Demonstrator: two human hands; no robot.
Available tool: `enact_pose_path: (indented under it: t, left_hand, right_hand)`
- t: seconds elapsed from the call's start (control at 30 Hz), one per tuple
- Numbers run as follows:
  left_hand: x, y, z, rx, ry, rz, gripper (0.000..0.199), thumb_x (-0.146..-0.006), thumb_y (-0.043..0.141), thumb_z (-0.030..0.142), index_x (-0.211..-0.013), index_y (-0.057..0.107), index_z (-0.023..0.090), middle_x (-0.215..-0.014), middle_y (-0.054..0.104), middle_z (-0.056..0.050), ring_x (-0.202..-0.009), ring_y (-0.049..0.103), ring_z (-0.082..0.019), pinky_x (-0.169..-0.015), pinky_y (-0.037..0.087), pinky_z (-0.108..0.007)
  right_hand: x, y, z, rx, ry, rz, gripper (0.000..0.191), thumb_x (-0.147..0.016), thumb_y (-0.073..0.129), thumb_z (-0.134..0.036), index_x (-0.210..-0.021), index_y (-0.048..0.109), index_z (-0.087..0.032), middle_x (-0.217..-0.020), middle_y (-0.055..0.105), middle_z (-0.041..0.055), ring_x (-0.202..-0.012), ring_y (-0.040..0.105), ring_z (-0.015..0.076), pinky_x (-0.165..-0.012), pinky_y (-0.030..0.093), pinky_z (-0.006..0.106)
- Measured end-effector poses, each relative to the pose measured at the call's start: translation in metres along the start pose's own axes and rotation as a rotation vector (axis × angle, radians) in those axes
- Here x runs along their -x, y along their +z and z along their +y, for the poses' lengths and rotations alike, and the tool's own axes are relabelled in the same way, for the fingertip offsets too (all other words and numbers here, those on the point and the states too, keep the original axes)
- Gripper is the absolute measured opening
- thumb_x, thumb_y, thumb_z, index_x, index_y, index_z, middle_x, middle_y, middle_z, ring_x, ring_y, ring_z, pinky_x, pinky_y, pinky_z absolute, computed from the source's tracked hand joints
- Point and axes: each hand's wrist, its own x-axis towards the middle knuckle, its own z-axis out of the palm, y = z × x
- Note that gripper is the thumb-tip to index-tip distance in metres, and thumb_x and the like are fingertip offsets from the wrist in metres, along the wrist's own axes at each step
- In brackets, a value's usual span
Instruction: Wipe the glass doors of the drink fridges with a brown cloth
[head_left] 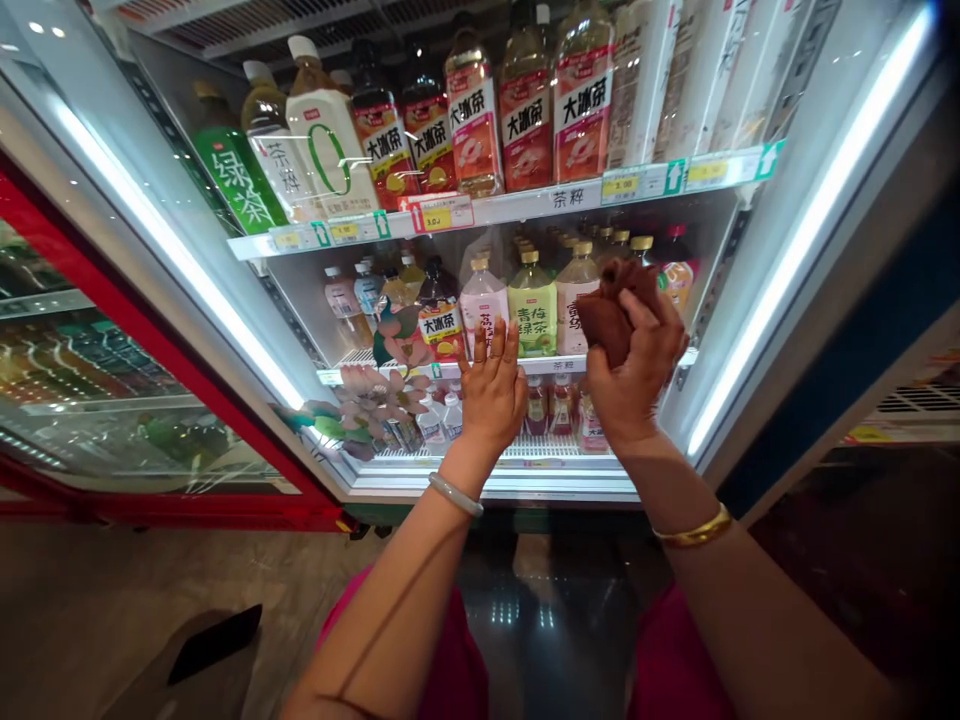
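My left hand (pixel 493 390) is raised before the glass door of a lit drinks fridge, fingers spread, palm toward the pane; it appears to rest on the glass. It holds nothing. To its right, my right hand (pixel 641 365) grips a bunched brown cloth (pixel 606 325) up against the door. Behind the cloth, part of the middle shelf of bottles is hidden. A pink-labelled bottle (pixel 484 290) and a green-labelled bottle (pixel 532 305) stand inside, beyond my left fingers. A flower decal (pixel 382 395) shows on the glass at lower left.
Bottled teas fill the upper shelf (pixel 517 208), with price tags along its edge. Bright light strips (pixel 817 220) run down both sides. On the left stands a red-framed fridge (pixel 247 400). A dark flat object (pixel 216 643) appears on the floor at lower left.
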Motion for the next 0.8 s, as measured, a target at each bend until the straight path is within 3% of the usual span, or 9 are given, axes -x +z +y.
enact_pose_path:
  t: [0.1,0.2,0.27,0.33,0.43,0.5,0.57,0.7,0.8]
  left_hand:
    - [0.006,-0.002,-0.008,-0.005,0.006,-0.005,0.067,-0.101,0.039,0.022,-0.164,0.019,0.021,-0.17,0.023,-0.01,-0.161,0.004,-0.025,-0.13,-0.002,-0.058]
    - [0.012,-0.004,-0.019,-0.003,0.037,-0.007,0.067,-0.102,0.039,0.023,-0.164,0.017,0.019,-0.17,0.025,-0.012,-0.161,0.005,-0.022,-0.132,0.004,-0.053]
    - [0.015,-0.007,-0.026,-0.005,0.063,-0.017,0.067,-0.101,0.039,0.022,-0.165,0.016,0.017,-0.17,0.026,-0.012,-0.161,0.007,-0.021,-0.132,0.01,-0.049]
    - [0.017,-0.012,-0.03,-0.017,0.084,-0.05,0.069,-0.1,0.039,0.019,-0.165,0.015,0.017,-0.17,0.025,-0.012,-0.161,0.007,-0.021,-0.132,0.012,-0.048]
    - [0.02,-0.02,-0.033,-0.047,0.074,-0.11,0.072,-0.098,0.042,0.019,-0.165,0.015,0.017,-0.171,0.022,-0.011,-0.161,0.005,-0.023,-0.132,0.011,-0.05]
    - [0.022,-0.023,-0.034,-0.064,0.054,-0.124,0.07,-0.098,0.043,0.02,-0.164,0.018,0.017,-0.171,0.023,-0.012,-0.161,0.004,-0.024,-0.132,0.01,-0.051]
    - [0.024,-0.024,-0.036,-0.074,0.043,-0.122,0.067,-0.098,0.042,0.021,-0.162,0.023,0.015,-0.17,0.026,-0.012,-0.161,0.003,-0.024,-0.132,0.009,-0.051]
    - [0.029,-0.028,-0.045,-0.086,-0.025,-0.113,0.065,-0.098,0.04,0.02,-0.161,0.026,0.011,-0.169,0.028,-0.015,-0.161,0.006,-0.024,-0.132,0.008,-0.052]
    - [0.031,-0.035,-0.051,-0.088,-0.071,-0.149,0.067,-0.099,0.041,0.023,-0.162,0.023,0.012,-0.169,0.025,-0.016,-0.161,0.009,-0.025,-0.131,0.005,-0.054]
  right_hand:
    - [0.014,0.008,-0.019,0.0,-0.056,-0.073,0.067,-0.083,0.06,-0.015,-0.147,0.047,-0.028,-0.15,0.051,0.0113,-0.137,0.047,0.031,-0.112,0.037,0.052]
    - [0.037,0.014,-0.043,-0.045,-0.233,-0.249,0.051,-0.086,0.064,-0.018,-0.135,0.06,-0.033,-0.143,0.059,0.0052,-0.128,0.052,0.0265,-0.108,0.039,0.044]
    - [0.039,0.015,-0.05,-0.079,-0.251,-0.302,0.045,-0.087,0.064,-0.019,-0.13,0.064,-0.034,-0.139,0.062,0.0033,-0.125,0.053,0.0248,-0.108,0.039,0.042]
    - [0.027,0.015,-0.048,-0.108,-0.178,-0.267,0.051,-0.086,0.061,-0.016,-0.135,0.06,-0.032,-0.14,0.062,0.0045,-0.126,0.053,0.0251,-0.109,0.04,0.043]
    - [0.005,0.019,-0.041,-0.129,-0.029,-0.105,0.072,-0.082,0.057,-0.012,-0.151,0.044,-0.029,-0.147,0.055,0.0092,-0.134,0.049,0.0286,-0.113,0.036,0.051]
    - [0.004,0.025,-0.045,-0.125,0.036,-0.043,0.079,-0.08,0.056,-0.013,-0.156,0.036,-0.027,-0.149,0.052,0.0116,-0.137,0.047,0.0309,-0.114,0.034,0.055]
    - [0.018,0.031,-0.058,-0.118,0.011,-0.109,0.077,-0.082,0.058,-0.016,-0.155,0.038,-0.028,-0.148,0.054,0.0111,-0.135,0.048,0.0317,-0.113,0.035,0.053]
    - [0.054,0.038,-0.087,-0.087,-0.113,-0.288,0.053,-0.087,0.062,-0.024,-0.139,0.059,-0.034,-0.14,0.062,0.0059,-0.126,0.053,0.0283,-0.109,0.037,0.045]
    - [0.051,0.038,-0.089,-0.103,-0.143,-0.334,0.05,-0.088,0.062,-0.024,-0.136,0.061,-0.034,-0.14,0.063,0.0046,-0.126,0.053,0.0272,-0.109,0.038,0.044]
